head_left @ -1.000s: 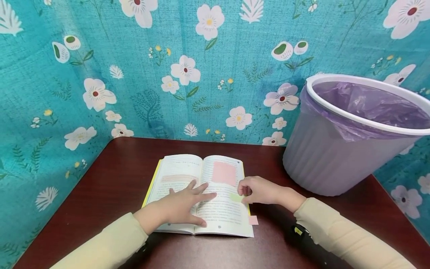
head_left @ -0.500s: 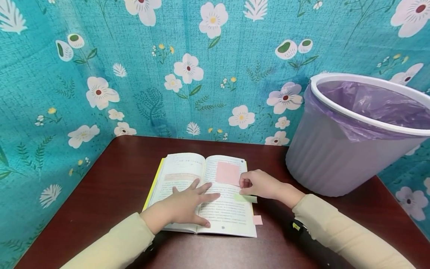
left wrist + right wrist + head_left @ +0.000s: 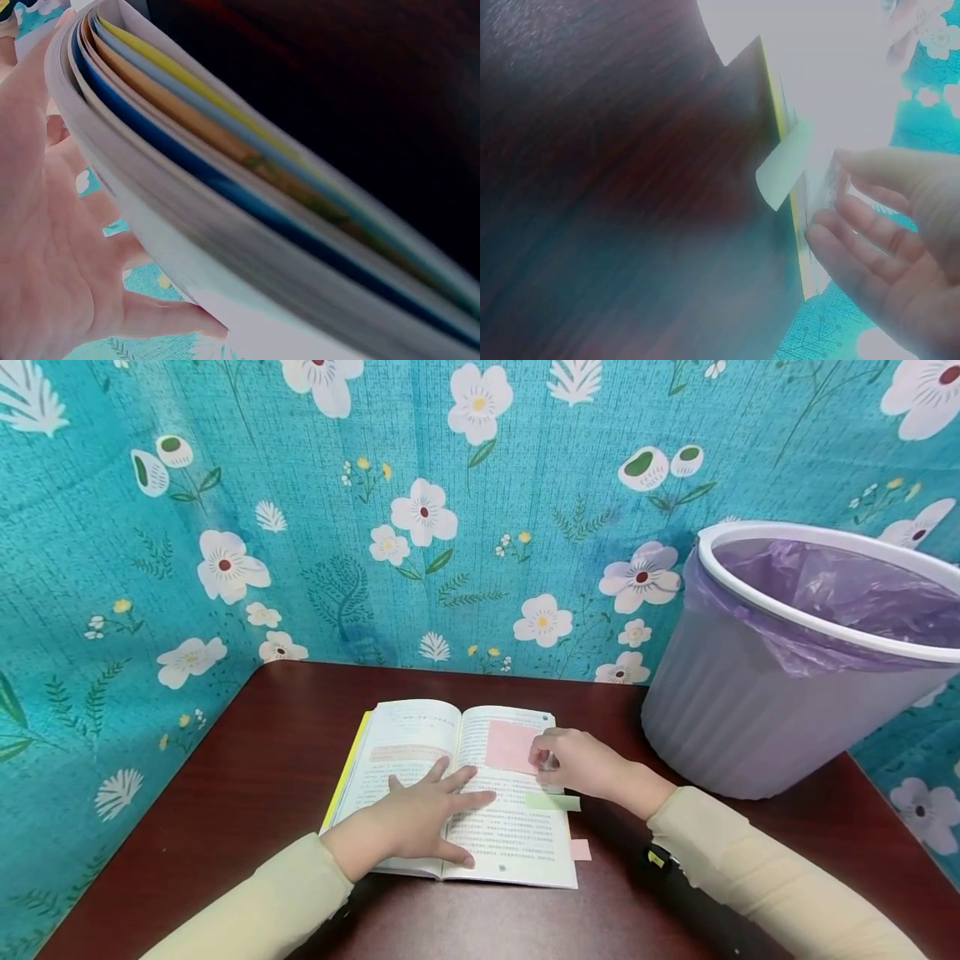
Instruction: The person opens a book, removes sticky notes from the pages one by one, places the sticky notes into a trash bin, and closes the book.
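A book (image 3: 480, 843) lies spread on the table, printed pages up. My left hand (image 3: 420, 814) rests across its middle with fingers spread, holding the pages down; the left wrist view shows the palm beside the book's thick lower page edges (image 3: 172, 195). On the right page, a square pink sticky note (image 3: 510, 745) sits near the top. My right hand (image 3: 581, 764) is at that note's lower right side, thumb and fingertips pinching its edge. Just below, a green sticky tab (image 3: 552, 802) juts past the page edge. Lower down a pink tab (image 3: 581, 849) sticks out.
A grey trash bin (image 3: 765, 710) with a purple liner stands at the table's right rear. Behind the dark wooden table (image 3: 247, 760) hangs a teal flowered cloth (image 3: 315, 527). A pale pink strip (image 3: 408, 753) marks the left page.
My right hand has moved from the green tab up to the pink sticky note, leaving the tab jutting from the page. My left hand stays on the book; the view shifts slightly.
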Tool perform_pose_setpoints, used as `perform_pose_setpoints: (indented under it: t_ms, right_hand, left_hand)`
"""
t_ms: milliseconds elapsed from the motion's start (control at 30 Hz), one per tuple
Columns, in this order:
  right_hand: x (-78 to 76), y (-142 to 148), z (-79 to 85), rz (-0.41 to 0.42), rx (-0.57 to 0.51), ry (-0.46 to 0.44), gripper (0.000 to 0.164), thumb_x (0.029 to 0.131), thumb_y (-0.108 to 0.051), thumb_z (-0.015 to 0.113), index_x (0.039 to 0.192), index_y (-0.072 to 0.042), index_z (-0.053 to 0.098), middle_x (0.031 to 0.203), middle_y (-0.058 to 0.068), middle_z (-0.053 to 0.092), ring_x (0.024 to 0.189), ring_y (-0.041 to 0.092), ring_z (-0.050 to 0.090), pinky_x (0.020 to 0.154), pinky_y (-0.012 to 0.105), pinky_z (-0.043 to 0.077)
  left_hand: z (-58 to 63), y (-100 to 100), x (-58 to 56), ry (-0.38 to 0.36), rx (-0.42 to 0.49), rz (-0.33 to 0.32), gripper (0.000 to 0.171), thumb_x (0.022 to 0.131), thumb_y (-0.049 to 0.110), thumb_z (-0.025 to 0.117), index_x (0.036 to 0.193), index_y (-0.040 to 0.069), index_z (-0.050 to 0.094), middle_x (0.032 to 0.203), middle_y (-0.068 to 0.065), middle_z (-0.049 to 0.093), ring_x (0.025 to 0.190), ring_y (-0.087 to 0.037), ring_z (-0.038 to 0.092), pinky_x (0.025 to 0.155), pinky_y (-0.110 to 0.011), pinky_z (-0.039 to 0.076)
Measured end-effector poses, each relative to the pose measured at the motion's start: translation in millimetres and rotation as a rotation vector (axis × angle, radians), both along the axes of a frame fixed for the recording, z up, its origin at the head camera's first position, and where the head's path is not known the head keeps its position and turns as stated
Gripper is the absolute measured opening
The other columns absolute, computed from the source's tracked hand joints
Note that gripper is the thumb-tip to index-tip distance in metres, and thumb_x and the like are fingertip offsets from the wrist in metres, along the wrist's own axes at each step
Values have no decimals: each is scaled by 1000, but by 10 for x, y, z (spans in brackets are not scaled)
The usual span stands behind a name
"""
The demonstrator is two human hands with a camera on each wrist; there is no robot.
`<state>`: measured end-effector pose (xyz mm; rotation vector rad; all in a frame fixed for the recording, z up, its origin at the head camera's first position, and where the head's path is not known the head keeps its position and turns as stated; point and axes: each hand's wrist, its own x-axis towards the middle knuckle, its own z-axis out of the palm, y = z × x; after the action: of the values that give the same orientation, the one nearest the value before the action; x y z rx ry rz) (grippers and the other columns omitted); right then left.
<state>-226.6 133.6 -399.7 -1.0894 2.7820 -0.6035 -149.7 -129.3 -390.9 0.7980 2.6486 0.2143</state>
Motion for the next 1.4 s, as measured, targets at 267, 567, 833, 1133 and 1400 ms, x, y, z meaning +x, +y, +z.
perform_pose_setpoints:
  t_ms: [267,567,833,1133,1400]
  right_hand:
    - [-21,-45,39,52,13,70,15,80,-9,77,91,-15,69,84,-2,60,71,11,53,65,23,49]
    - [-10,-129,114,80,26,216,15,83,-4,73,97,-11,71,91,2,66,77,13,59,72,28,54]
    - [-18,-109,99,78,28,340,15,80,-6,78,94,-11,73,87,3,66,74,13,60,71,28,55]
    - [29,-35,65,31,20,313,14,80,-5,77,92,-11,72,86,2,67,72,13,58,71,29,55]
    - [68,-23,9,-5,-5,309,13,79,-3,77,87,-10,70,83,2,67,67,13,55,67,28,54]
  left_hand:
    - [29,23,-24,13,-24,-4,82,76,62,72,147,42,36,158,-1,23,143,-38,9,81,-85,24]
    - [48,37,-24,2,-37,-1,83,75,63,72,146,42,36,158,-1,22,143,-37,9,82,-84,25]
    - [35,54,-25,-1,-41,5,83,75,63,73,146,43,36,158,0,22,143,-37,9,82,-84,24]
    - [-7,47,-23,10,-40,5,83,74,64,72,146,44,35,158,0,22,143,-37,9,82,-84,25]
    - [-40,38,-4,21,-32,17,84,73,64,73,146,45,35,158,0,22,143,-38,8,81,-85,23]
